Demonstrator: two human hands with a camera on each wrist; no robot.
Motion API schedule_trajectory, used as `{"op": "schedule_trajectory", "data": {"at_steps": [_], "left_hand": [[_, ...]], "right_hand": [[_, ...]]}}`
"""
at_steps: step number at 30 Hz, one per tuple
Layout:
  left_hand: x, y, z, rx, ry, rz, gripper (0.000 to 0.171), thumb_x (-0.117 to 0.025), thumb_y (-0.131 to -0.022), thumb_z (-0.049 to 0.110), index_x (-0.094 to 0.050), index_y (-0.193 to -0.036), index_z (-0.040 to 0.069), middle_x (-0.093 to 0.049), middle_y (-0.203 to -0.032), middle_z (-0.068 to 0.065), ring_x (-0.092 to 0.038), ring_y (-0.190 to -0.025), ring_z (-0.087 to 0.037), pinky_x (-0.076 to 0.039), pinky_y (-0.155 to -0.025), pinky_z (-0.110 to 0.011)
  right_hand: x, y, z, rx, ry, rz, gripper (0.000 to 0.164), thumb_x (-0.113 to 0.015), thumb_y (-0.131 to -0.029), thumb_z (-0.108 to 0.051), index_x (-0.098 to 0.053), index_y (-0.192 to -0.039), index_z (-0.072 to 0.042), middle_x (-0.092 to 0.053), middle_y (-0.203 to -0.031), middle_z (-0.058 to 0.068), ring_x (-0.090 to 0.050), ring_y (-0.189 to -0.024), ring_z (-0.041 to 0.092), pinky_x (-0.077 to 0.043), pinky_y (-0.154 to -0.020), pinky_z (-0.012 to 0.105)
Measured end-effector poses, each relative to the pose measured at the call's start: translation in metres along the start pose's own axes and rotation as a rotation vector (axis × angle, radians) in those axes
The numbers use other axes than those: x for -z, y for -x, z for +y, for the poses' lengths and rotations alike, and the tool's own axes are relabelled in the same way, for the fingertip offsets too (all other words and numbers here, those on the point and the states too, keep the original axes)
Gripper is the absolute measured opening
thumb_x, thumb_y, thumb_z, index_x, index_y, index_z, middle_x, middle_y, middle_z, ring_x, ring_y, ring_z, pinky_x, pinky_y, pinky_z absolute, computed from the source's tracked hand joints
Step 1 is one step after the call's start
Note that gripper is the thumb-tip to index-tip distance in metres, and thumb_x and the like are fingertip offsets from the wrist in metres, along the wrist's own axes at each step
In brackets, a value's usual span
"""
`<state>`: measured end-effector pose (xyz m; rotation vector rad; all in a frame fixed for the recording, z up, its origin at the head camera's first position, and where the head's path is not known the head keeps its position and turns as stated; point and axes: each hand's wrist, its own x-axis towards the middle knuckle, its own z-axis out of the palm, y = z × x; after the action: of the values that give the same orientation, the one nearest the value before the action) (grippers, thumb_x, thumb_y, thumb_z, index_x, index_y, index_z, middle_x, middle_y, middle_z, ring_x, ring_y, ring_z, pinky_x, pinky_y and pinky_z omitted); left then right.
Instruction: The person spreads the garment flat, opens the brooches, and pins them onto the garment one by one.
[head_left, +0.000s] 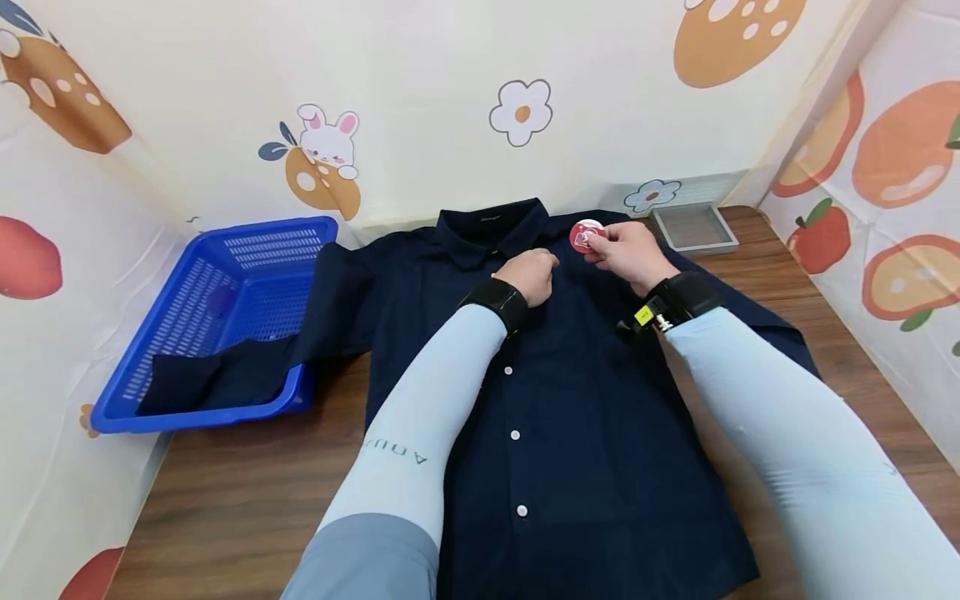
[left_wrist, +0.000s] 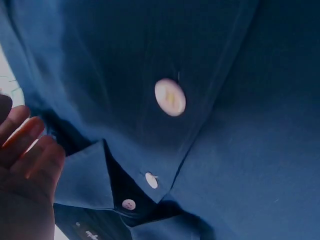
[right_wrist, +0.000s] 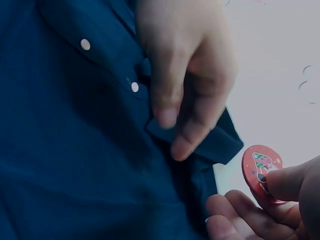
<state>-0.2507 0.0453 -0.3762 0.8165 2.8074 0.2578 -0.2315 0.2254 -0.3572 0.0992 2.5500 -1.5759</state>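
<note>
A dark navy button-up shirt (head_left: 592, 433) lies front up, its collar (head_left: 491, 233) toward the wall. My right hand (head_left: 633, 254) pinches a round red badge (head_left: 587, 237) between thumb and fingers, over the shirt's upper right side. In the right wrist view the badge (right_wrist: 261, 172) shows a printed picture; its back is hidden. Just below the collar is my left hand (head_left: 528, 275), its fingers loosely bent with nothing between them. Whether that hand touches the cloth I cannot tell. White buttons (left_wrist: 170, 97) run down the shirt front.
A blue plastic basket (head_left: 330, 229) stands at the left, with one shirt sleeve (head_left: 247, 371) draped into it. At the back right, a small grey tray (head_left: 731, 240) sits on the wooden table (head_left: 247, 508). Printed wall cloth (head_left: 427, 100) borders the table.
</note>
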Motion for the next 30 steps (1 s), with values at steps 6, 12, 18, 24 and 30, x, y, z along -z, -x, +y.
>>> {"op": "schedule_trajectory", "data": {"at_steps": [6,12,18,24,30], "left_hand": [[-0.007,-0.024,-0.017,0.016,-0.046,-0.064,0.042,-0.05,-0.097,0.01,-0.051,-0.139,0.01,-0.05,-0.141,-0.003,-0.045,-0.129,-0.013,-0.034,-0.107,-0.027],[-0.013,-0.033,-0.031,0.026,-0.143,0.021,0.041,-0.06,-0.093,0.007,-0.06,-0.132,0.019,-0.054,-0.137,0.004,-0.048,-0.122,-0.016,-0.041,-0.1,-0.03],[-0.018,-0.032,-0.037,0.059,-0.27,0.074,0.031,-0.059,-0.095,0.028,-0.066,-0.126,0.029,-0.049,-0.143,0.006,-0.042,-0.116,-0.019,-0.043,-0.089,-0.036],[-0.022,-0.034,-0.047,0.073,-0.301,0.077,0.041,-0.059,-0.092,0.043,-0.061,-0.131,0.029,-0.041,-0.148,0.0,-0.036,-0.126,-0.022,-0.04,-0.095,-0.04],[-0.028,-0.036,-0.056,0.079,-0.218,0.023,0.047,-0.053,-0.096,0.044,-0.053,-0.139,0.027,-0.032,-0.154,0.0,-0.032,-0.134,-0.023,-0.035,-0.105,-0.044]], "right_hand": [[-0.017,-0.018,0.004,-0.06,-0.103,-0.002,0.038,-0.053,-0.1,-0.025,-0.063,-0.116,0.008,-0.069,-0.102,0.016,-0.067,-0.084,0.011,-0.053,-0.071,0.019],[-0.03,-0.033,0.003,-0.105,-0.214,-0.025,0.039,-0.05,-0.101,-0.021,-0.058,-0.125,0.008,-0.06,-0.122,0.023,-0.066,-0.094,0.015,-0.053,-0.08,0.022],[-0.04,-0.046,0.005,-0.162,-0.254,-0.049,0.039,-0.047,-0.102,-0.022,-0.055,-0.127,0.007,-0.058,-0.125,0.024,-0.063,-0.107,0.025,-0.05,-0.09,0.032],[-0.044,-0.054,0.011,-0.166,-0.182,-0.073,0.038,-0.047,-0.102,-0.024,-0.056,-0.125,0.005,-0.059,-0.123,0.023,-0.061,-0.109,0.027,-0.052,-0.086,0.031],[-0.045,-0.06,0.017,-0.15,-0.1,-0.09,0.037,-0.048,-0.102,-0.025,-0.058,-0.123,0.004,-0.06,-0.123,0.02,-0.061,-0.107,0.026,-0.052,-0.084,0.031]]}}
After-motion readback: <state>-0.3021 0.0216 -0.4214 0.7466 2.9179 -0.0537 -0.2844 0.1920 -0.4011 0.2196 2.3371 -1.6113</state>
